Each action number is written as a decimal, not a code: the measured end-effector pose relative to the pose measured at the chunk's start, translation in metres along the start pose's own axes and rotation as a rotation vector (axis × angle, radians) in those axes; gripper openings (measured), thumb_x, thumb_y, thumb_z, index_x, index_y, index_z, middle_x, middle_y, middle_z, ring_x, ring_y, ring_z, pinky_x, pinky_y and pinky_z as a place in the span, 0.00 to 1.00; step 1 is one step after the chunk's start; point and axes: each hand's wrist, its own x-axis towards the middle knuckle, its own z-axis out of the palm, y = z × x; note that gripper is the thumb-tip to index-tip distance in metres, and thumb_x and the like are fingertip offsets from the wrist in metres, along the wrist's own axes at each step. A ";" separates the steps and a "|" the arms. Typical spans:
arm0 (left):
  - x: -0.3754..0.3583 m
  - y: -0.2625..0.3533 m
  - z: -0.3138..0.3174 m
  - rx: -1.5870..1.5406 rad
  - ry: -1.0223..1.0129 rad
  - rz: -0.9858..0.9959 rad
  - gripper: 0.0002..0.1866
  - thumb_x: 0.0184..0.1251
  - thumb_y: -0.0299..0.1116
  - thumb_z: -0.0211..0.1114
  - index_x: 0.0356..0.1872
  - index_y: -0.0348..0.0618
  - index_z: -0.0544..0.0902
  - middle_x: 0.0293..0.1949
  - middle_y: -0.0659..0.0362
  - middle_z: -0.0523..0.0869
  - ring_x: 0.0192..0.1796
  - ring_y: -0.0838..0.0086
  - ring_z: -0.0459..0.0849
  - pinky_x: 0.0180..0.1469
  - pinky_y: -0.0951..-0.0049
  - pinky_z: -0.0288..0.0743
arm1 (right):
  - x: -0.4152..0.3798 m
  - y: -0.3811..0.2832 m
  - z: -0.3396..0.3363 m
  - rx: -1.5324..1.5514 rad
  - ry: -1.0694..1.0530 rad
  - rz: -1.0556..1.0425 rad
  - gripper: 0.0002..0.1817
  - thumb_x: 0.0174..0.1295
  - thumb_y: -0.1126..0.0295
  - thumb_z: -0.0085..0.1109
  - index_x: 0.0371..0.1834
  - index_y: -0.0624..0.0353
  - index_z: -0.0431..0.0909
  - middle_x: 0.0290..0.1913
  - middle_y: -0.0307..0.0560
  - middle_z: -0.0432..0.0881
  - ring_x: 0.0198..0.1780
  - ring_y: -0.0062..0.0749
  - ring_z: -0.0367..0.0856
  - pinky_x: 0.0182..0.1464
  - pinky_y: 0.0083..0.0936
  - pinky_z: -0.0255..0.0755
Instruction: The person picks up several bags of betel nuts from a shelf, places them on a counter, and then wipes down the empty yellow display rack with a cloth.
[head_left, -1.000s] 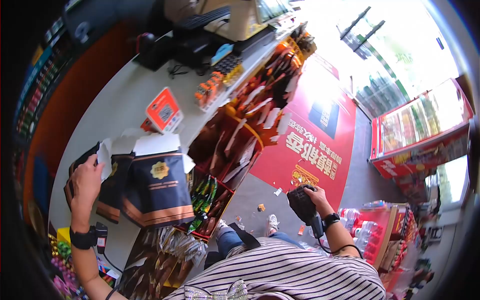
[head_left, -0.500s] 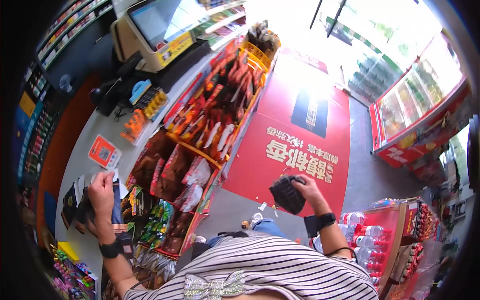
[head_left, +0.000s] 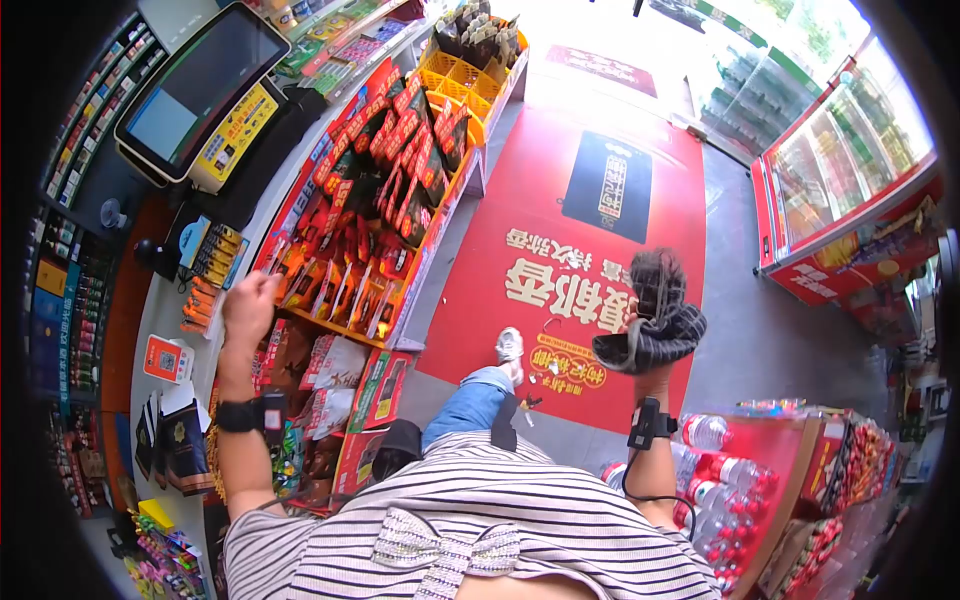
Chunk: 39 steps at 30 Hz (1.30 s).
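My right hand is raised over the red floor mat, gripping a dark checked cloth item with a fuzzy dark part standing up from it. The cloth covers most of the fingers. On the other side, my left hand is closed in a fist, with nothing showing in it. It hovers by the counter edge, near the rack of red and orange snack packets. Below it on the counter lie dark pouches and a QR code card.
A checkout screen stands at the back left of the counter. The red mat runs toward the bright doorway. Bottled water is stacked at lower right, and a red-framed freezer stands farther back.
My left hand has risen away from the dark pouches toward the snack rack. My right hand has lifted the checked cloth item higher and outward. The view has turned, and one foot is farther forward.
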 end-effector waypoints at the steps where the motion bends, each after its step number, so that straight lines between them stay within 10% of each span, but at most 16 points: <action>1: 0.015 0.023 0.014 0.018 -0.066 -0.037 0.13 0.55 0.42 0.57 0.26 0.42 0.79 0.22 0.48 0.79 0.27 0.56 0.78 0.28 0.64 0.69 | 0.015 -0.007 0.005 0.364 -0.028 0.133 0.32 0.57 0.51 0.44 0.58 0.64 0.56 0.53 0.57 0.67 0.51 0.46 0.68 0.56 0.41 0.60; 5: 0.086 0.091 0.083 0.003 -0.191 0.034 0.15 0.55 0.45 0.56 0.27 0.43 0.79 0.24 0.48 0.79 0.30 0.55 0.79 0.30 0.61 0.70 | 0.070 -0.076 0.023 0.098 0.167 -0.039 0.22 0.59 0.58 0.45 0.51 0.62 0.65 0.46 0.54 0.73 0.43 0.43 0.75 0.48 0.34 0.70; 6: 0.107 0.109 0.107 -0.004 -0.219 0.042 0.16 0.55 0.45 0.56 0.26 0.42 0.79 0.24 0.48 0.79 0.30 0.55 0.79 0.31 0.60 0.70 | 0.082 -0.095 0.015 -0.704 0.216 -0.244 0.25 0.59 0.55 0.44 0.54 0.60 0.62 0.50 0.54 0.70 0.47 0.42 0.73 0.51 0.34 0.67; 9: 0.172 0.190 0.187 -0.158 -0.358 0.167 0.18 0.57 0.46 0.54 0.23 0.39 0.77 0.25 0.47 0.79 0.30 0.54 0.78 0.31 0.60 0.69 | 0.117 -0.162 0.022 -1.450 0.182 -0.212 0.25 0.60 0.55 0.41 0.56 0.58 0.61 0.51 0.51 0.69 0.48 0.38 0.71 0.54 0.31 0.64; 13: 0.213 0.347 0.316 -0.517 -0.658 0.390 0.16 0.57 0.43 0.57 0.29 0.37 0.79 0.22 0.53 0.79 0.25 0.72 0.78 0.29 0.70 0.70 | 0.171 -0.202 0.013 -1.365 0.041 -0.195 0.26 0.60 0.55 0.40 0.56 0.61 0.60 0.50 0.52 0.69 0.48 0.38 0.70 0.55 0.32 0.63; 16: 0.223 0.460 0.357 -0.691 -1.106 0.530 0.24 0.56 0.51 0.55 0.40 0.38 0.79 0.37 0.50 0.81 0.39 0.67 0.79 0.42 0.70 0.71 | 0.219 -0.213 0.031 -0.231 0.062 0.056 0.23 0.62 0.59 0.38 0.56 0.62 0.59 0.52 0.52 0.67 0.51 0.39 0.68 0.57 0.33 0.60; 21: 0.247 0.548 0.409 -1.110 -1.431 0.322 0.33 0.56 0.59 0.49 0.45 0.34 0.74 0.40 0.53 0.78 0.46 0.70 0.74 0.48 0.74 0.66 | 0.311 -0.233 -0.015 -0.192 0.146 0.085 0.21 0.65 0.61 0.32 0.57 0.57 0.59 0.55 0.47 0.66 0.56 0.34 0.65 0.58 0.35 0.58; 31: 0.355 0.552 0.439 -1.345 -0.804 -0.291 0.17 0.58 0.35 0.58 0.46 0.35 0.73 0.38 0.60 0.79 0.41 0.80 0.75 0.45 0.78 0.68 | 0.503 -0.279 -0.006 -0.318 -0.028 0.370 0.22 0.65 0.61 0.32 0.62 0.55 0.54 0.59 0.44 0.62 0.59 0.32 0.61 0.60 0.33 0.54; 39: 0.403 0.486 0.409 -1.507 -0.320 -0.493 0.14 0.63 0.37 0.51 0.43 0.37 0.73 0.38 0.62 0.79 0.40 0.81 0.75 0.47 0.80 0.68 | 0.612 -0.217 -0.024 -0.574 0.146 0.683 0.26 0.60 0.49 0.40 0.56 0.54 0.60 0.50 0.44 0.69 0.48 0.28 0.68 0.50 0.33 0.58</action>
